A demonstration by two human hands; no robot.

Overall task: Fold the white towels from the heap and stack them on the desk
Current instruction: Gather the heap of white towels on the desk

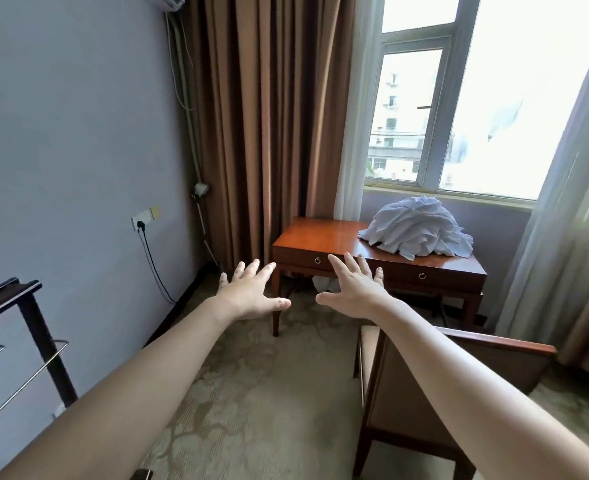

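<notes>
Both hands, left (251, 294) and right (353, 289), were held out empty with fingers spread; towels (419, 228) were heaped on the table (315, 237).

The wooden desk (315, 237) bears 1 heap of white towels (419, 228) at its right end.

I see a glossy reddish wood worktop (315, 235) with small metal ring pulls (317, 260), a heap of soft, crumpled white cloth towels (417, 228), matt brown cloth curtains (269, 116) and a patterned matt carpet (251, 393).
</notes>
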